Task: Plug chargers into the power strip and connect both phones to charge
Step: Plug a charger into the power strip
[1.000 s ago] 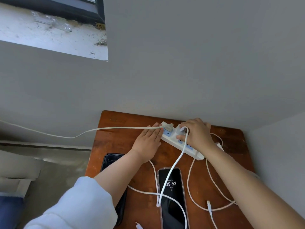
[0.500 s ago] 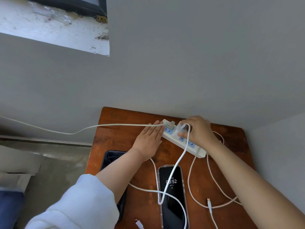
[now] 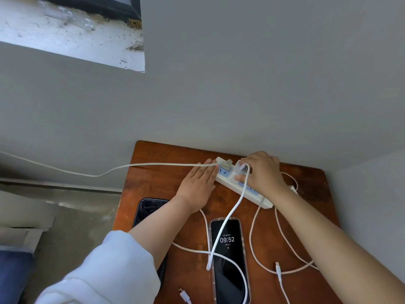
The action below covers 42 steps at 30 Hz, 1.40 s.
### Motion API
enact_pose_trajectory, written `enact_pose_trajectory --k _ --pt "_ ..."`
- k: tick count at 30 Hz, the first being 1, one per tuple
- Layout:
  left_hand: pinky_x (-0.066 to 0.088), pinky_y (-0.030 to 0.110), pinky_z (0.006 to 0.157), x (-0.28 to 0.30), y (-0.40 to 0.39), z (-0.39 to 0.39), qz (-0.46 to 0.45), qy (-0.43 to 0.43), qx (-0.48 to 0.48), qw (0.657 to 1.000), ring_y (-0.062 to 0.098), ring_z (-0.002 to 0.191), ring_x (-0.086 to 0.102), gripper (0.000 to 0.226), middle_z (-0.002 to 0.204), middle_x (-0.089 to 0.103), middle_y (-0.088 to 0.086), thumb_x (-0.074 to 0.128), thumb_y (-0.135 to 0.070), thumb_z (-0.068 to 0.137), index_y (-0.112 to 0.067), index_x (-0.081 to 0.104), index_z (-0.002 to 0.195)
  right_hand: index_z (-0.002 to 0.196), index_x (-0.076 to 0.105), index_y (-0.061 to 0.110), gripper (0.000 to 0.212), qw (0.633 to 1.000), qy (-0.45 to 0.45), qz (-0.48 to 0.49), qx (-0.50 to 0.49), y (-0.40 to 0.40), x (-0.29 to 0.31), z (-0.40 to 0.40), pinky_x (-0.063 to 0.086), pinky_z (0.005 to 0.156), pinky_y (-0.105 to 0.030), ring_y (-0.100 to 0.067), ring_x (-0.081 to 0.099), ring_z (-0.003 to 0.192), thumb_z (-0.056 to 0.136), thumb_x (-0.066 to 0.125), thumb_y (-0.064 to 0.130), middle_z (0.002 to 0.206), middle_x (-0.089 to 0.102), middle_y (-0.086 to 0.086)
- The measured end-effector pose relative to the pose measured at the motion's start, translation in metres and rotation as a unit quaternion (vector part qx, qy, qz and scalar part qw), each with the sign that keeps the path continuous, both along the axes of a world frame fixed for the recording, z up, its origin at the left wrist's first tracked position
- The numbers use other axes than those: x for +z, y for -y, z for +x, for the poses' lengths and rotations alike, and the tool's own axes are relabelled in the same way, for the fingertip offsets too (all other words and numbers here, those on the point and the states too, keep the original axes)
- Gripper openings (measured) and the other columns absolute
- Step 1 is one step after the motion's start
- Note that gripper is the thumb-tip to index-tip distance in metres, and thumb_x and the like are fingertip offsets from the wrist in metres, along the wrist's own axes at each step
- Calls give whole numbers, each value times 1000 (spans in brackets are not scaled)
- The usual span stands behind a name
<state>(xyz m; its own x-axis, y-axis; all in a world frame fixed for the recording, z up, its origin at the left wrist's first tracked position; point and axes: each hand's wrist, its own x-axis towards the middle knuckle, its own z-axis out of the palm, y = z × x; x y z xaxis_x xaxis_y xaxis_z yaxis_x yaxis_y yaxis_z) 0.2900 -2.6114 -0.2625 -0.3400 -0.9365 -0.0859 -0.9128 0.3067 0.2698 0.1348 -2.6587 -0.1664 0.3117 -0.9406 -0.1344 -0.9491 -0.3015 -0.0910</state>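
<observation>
- Currently, the white power strip (image 3: 243, 186) lies diagonally on the far part of the wooden table (image 3: 166, 187), close to the grey wall (image 3: 241, 84).
- Left hand (image 3: 198, 188): flat, fingers extended and together, palm down on the table; fingertips touch the left end of the strip. It grips nothing.
- Right hand (image 3: 262, 174): curled over the strip, thumb and fingers closed on a white charger (image 3: 241, 170) seated at a socket. Whether the prongs are fully inserted cannot be determined.
- A white cable (image 3: 228, 218) leaves the charger and runs toward the viewer across the lit phone.
- The lit phone (image 3: 229, 257), in a clear case, lies face up at table centre and displays 09:52.
- A second, dark phone (image 3: 148, 210) lies to its left, partly under the left forearm.
- A loose cable connector (image 3: 278, 267) rests on the table right of the lit phone; another connector (image 3: 185, 296) lies near the front edge.
- The strip's mains cord (image 3: 109, 171) runs off to the left.
</observation>
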Motion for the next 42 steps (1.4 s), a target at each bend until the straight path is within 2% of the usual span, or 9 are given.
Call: enact_pose_trajectory --k 3,7,10,15,19,27,32,39,42 --pt "-17 30 105 2 -1 -4 -3 -1 6 1000 19 140 -13 53 155 -6 6 15 -32 98 -12 -11 139 104 63 7 38 998 35 -54 9 -15 -9 -3 34 88 -39 -29 53 109 72 75 23 110 66 -12" --pt "-17 30 104 2 -2 -5 2 -3 9 1000 19 140 -13 53 155 -7 6 15 -31 98 -12 -12 139 96 66 1 36 994 74 -75 15 -26 -14 -6 41 83 -47 -36 60 99 64 80 10 101 69 -18" --pt "-17 31 106 2 -1 -3 0 -5 7 1000 19 140 -13 53 155 -6 6 15 -30 98 -12 -11 140 97 65 2 35 993 96 -62 -4 -28 -11 -9 44 85 -47 -34 61 100 67 78 13 103 69 -18" --pt "-17 30 105 4 -2 -6 1 -4 14 1000 19 140 -12 52 155 -5 7 15 -30 98 -10 -10 140 98 65 1 35 995 97 18 0 -8 2 -6 46 91 -40 -29 58 104 70 76 17 110 66 -17" --pt "-17 30 105 2 -2 -6 0 -6 17 1000 19 140 -12 52 155 -6 7 15 -29 98 -11 -11 140 102 64 3 36 995 98 -7 -21 -16 -4 -6 44 96 -43 -28 56 108 72 75 19 113 65 -15" --pt "-13 30 108 10 -2 -6 14 8 19 1000 20 141 -8 52 155 -1 7 17 -27 98 -10 -6 141 105 62 3 37 993 112 -28 -12 -19 -5 -7 44 88 -34 -28 57 104 73 73 19 111 65 -16" --pt "-5 32 113 24 -3 -2 40 10 15 999 18 142 1 50 155 5 4 20 -23 98 -13 -1 142 109 59 3 39 990 133 -20 -36 -23 -6 -6 45 88 -35 -29 56 106 76 71 18 115 63 -16" --pt "-5 32 113 34 -44 17 46 17 47 998 17 142 -2 49 155 3 4 20 -22 97 -14 0 142 109 58 4 35 984 164 -28 -61 -24 -14 -7 46 87 -37 -31 56 105 78 69 14 115 62 -17" --pt "-5 31 113 36 -70 26 45 11 62 997 17 142 -1 49 155 6 4 21 -25 98 -14 3 142 114 52 4 41 979 192 -5 -65 -29 -11 -8 45 89 -40 -32 52 112 78 68 12 121 57 -17"
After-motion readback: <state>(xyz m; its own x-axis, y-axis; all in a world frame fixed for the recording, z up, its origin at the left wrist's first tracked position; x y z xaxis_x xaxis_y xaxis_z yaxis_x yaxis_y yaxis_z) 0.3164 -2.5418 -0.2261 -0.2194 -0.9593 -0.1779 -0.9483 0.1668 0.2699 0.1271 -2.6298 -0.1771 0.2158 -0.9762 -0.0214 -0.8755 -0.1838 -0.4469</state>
